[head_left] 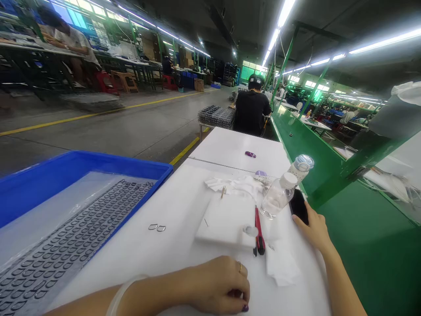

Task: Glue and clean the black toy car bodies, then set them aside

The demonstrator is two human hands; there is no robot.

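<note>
My left hand rests on the white table near its front, fingers curled loosely inward, with nothing visible in them. At the table's right edge, my right hand grips a black smartphone, thumb on its lower end. Between the hands lie a red utility knife and a crumpled white tissue. Left of the knife is a white foam pad with a small thin pin-like piece on it. Two small D-shaped rings lie farther left on the table.
A blue tray at left holds rows of D-shaped rings. A clear bottle and a patterned bottle stand near the phone. A green partition borders the right. A person in black sits ahead.
</note>
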